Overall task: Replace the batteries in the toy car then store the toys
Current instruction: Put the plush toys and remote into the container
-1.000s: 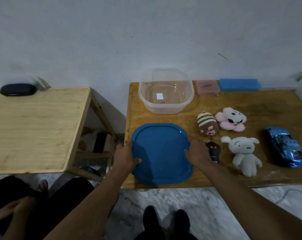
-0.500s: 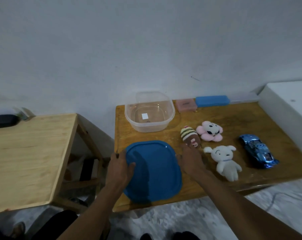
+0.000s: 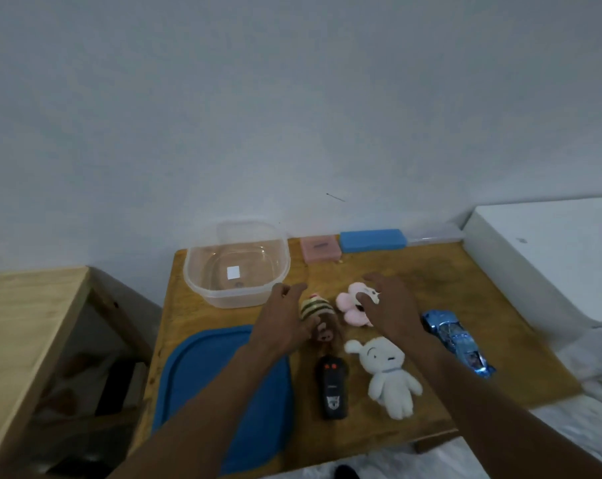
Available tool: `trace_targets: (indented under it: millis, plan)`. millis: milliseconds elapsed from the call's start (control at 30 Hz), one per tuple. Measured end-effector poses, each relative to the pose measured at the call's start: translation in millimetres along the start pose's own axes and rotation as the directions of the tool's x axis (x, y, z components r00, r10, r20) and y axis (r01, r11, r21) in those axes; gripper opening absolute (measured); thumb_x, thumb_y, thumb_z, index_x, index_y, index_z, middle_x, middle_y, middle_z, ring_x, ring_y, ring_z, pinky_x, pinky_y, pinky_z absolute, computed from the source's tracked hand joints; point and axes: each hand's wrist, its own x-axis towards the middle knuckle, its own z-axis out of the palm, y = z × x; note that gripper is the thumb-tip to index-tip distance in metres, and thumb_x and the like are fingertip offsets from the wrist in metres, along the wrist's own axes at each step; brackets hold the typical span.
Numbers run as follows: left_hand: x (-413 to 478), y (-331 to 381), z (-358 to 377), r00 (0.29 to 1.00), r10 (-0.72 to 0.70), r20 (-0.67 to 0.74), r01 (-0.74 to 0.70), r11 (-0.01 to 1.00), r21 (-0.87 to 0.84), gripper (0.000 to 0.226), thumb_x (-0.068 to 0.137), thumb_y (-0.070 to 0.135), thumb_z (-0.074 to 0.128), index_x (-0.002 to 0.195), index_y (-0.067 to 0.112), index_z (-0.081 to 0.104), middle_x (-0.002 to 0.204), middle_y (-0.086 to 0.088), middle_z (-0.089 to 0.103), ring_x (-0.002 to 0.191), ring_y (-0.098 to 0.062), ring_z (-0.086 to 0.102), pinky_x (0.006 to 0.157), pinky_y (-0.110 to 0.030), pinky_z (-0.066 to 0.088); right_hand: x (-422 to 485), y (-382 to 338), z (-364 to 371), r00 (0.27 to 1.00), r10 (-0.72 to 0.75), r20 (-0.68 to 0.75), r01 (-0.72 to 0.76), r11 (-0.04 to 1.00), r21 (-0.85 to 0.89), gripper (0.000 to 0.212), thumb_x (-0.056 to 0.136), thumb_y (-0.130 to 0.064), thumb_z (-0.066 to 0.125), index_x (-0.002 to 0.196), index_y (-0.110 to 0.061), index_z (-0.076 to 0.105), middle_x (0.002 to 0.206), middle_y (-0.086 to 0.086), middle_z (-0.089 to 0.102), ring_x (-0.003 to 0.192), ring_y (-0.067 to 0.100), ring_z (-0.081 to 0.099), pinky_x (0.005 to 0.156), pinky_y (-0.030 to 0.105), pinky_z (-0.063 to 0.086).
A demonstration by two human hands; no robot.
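A shiny blue toy car lies at the right of the wooden table. A black remote lies near the front, beside a white plush. My left hand reaches over the blue lid, fingers spread, its thumb against a striped brown plush. My right hand hovers over a pink flower plush with its thumb touching it and fingers extended. The clear container stands empty at the back left, its lid off.
A pink box and a blue box sit against the wall. A second, lighter wooden table stands to the left across a gap. A white surface adjoins the table on the right.
Both hands have let go of the blue lid, which lies at the front left. They moved forward to the brown and pink plush toys. The camera has tilted up.
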Motion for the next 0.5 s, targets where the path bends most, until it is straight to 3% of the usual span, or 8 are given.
trace_targets:
  millis: [167, 300, 500]
  plan:
    - [25.9, 16.3, 40.8, 0.994, -0.102, 0.034, 0.1, 0.993, 0.067, 0.08, 0.079, 0.045, 0.073, 0.147, 0.03, 0.033, 0.148, -0.011, 0.026, 0.134, -0.029, 0.035, 0.105, -0.038, 0.04, 32.0, 44.9, -10.1, 0.992, -0.077, 0.105, 0.085, 0.994, -0.073, 0.045, 0.09, -0.036, 0.06, 0.133, -0.025, 0.05, 0.125, 0.01, 0.052, 0.114, 0.024, 0.049, 0.086, 0.025, 0.035]
    - [31.5, 22.8, 55.9, 0.982, -0.187, 0.041, 0.182, 0.978, 0.1, 0.085, 0.078, 0.045, 0.073, 0.149, 0.031, 0.028, 0.153, -0.015, 0.015, 0.14, -0.035, 0.022, 0.108, -0.044, 0.036, 49.8, 63.8, -15.3, 0.971, -0.111, 0.214, 0.133, 0.987, -0.093, 0.051, 0.09, -0.038, 0.06, 0.137, -0.025, 0.046, 0.13, 0.011, 0.045, 0.117, 0.024, 0.047, 0.094, 0.029, 0.037]
    - [32.0, 22.5, 64.6, 0.956, -0.28, 0.086, 0.268, 0.954, 0.132, 0.086, 0.078, 0.043, 0.075, 0.149, 0.032, 0.027, 0.153, -0.013, 0.011, 0.139, -0.038, 0.024, 0.108, -0.046, 0.035, 63.8, 71.3, -1.9, 0.907, -0.187, 0.377, 0.207, 0.978, -0.011, 0.062, 0.082, -0.043, 0.067, 0.137, -0.029, 0.043, 0.134, 0.006, 0.041, 0.122, 0.024, 0.044, 0.1, 0.036, 0.041]
